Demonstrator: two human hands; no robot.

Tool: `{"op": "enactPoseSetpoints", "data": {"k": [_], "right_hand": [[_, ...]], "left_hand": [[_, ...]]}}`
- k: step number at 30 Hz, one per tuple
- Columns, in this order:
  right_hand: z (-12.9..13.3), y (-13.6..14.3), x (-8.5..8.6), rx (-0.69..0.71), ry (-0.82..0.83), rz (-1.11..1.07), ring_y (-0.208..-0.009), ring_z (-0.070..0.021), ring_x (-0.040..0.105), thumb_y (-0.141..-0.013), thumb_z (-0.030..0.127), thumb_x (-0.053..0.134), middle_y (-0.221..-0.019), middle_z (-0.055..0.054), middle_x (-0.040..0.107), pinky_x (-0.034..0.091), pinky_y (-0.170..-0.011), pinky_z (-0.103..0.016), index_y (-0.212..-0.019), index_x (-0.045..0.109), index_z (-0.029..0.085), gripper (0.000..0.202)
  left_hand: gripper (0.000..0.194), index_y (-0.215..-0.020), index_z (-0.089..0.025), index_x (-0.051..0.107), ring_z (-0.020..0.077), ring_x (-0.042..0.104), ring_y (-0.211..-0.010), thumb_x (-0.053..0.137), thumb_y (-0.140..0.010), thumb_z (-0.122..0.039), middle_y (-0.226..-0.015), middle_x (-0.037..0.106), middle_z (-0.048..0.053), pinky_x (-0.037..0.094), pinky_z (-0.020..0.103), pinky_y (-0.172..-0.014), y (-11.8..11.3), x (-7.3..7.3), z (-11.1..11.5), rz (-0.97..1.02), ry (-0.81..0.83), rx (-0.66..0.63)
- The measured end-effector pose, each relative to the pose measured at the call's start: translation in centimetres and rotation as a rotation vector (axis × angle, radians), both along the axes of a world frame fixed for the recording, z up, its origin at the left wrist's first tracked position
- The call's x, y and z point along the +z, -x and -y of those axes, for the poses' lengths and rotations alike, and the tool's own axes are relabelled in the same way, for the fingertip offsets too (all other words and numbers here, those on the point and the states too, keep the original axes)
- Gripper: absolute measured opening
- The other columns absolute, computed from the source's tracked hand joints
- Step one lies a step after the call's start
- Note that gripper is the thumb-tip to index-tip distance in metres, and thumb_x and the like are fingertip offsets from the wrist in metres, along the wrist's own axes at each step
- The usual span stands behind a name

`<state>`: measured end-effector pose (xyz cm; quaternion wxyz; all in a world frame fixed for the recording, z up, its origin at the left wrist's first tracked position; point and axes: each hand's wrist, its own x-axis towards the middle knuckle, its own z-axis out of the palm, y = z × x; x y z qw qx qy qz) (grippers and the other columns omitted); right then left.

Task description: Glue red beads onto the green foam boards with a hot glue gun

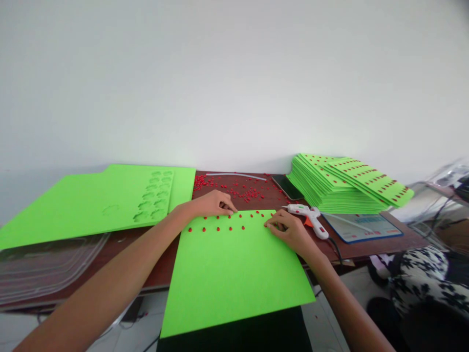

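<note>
A bright green sheet, which looks like foam or felt, lies tilted toward me at the table's front edge. Small red pieces sit in two rows along its far part. My left hand rests at the far edge, thumb and fingers pinched together by the first row; what they hold, if anything, is hidden. On the right, my right hand has its fingertips closed on a small red piece at the end of the second row, against the sheet.
Loose red pieces are scattered on the brown table. A white glue gun and a phone lie right, before a stack of green sheets. Large green sheets lie left. A person's patterned clothing shows at far right.
</note>
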<state>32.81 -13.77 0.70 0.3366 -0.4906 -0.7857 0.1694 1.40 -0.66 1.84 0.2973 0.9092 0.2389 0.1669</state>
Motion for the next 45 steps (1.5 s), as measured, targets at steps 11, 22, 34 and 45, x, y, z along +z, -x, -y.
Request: {"op": "enactPoseSetpoints", "data": {"k": [11,22,34,45], "right_hand": [[0.6,0.2,0.4,0.056,-0.067,0.076,-0.079,-0.0173,0.060,-0.097,0.022,0.061,-0.093,-0.006,0.064,0.047,-0.070,-0.030,-0.096,0.075,0.021,0.013],[-6.0,1.7,1.3,0.110,-0.098,0.223,-0.080,-0.0172,0.066,-0.092,0.014,0.066,-0.095,-0.006,0.072,0.051,-0.076,-0.030,-0.100,0.078,0.022,0.016],[0.5,0.8,1.5,0.188,-0.092,0.232,-0.077,-0.0159,0.066,-0.094,0.017,0.064,-0.089,-0.001,0.073,0.045,-0.085,-0.034,-0.094,0.069,0.022,0.008],[2.8,0.0,0.6,0.111,-0.015,0.115,-0.077,-0.0178,0.063,-0.094,0.028,0.067,-0.101,-0.007,0.070,0.052,-0.073,-0.033,-0.109,0.075,0.026,0.017]], "left_hand": [[0.024,-0.108,-0.023,0.080,0.0107,0.061,-0.071,0.072,-0.090,-0.035,-0.087,0.070,0.003,0.042,0.021,-0.067,0.0,-0.3,-0.3,-0.019,-0.027,-0.003],[0.025,-0.108,-0.023,0.081,0.0110,0.060,-0.069,0.071,-0.090,-0.037,-0.081,0.068,0.002,0.042,0.022,-0.064,-0.1,-0.3,-0.3,-0.018,-0.016,-0.002],[0.025,-0.107,-0.022,0.081,0.0106,0.059,-0.069,0.073,-0.088,-0.037,-0.082,0.068,0.003,0.041,0.021,-0.064,-0.1,-0.2,-0.2,0.003,0.005,0.002],[0.028,-0.107,-0.023,0.080,0.0099,0.057,-0.067,0.072,-0.089,-0.042,-0.084,0.068,0.003,0.041,0.021,-0.064,0.0,-0.2,-0.2,0.005,0.008,-0.001]]}}
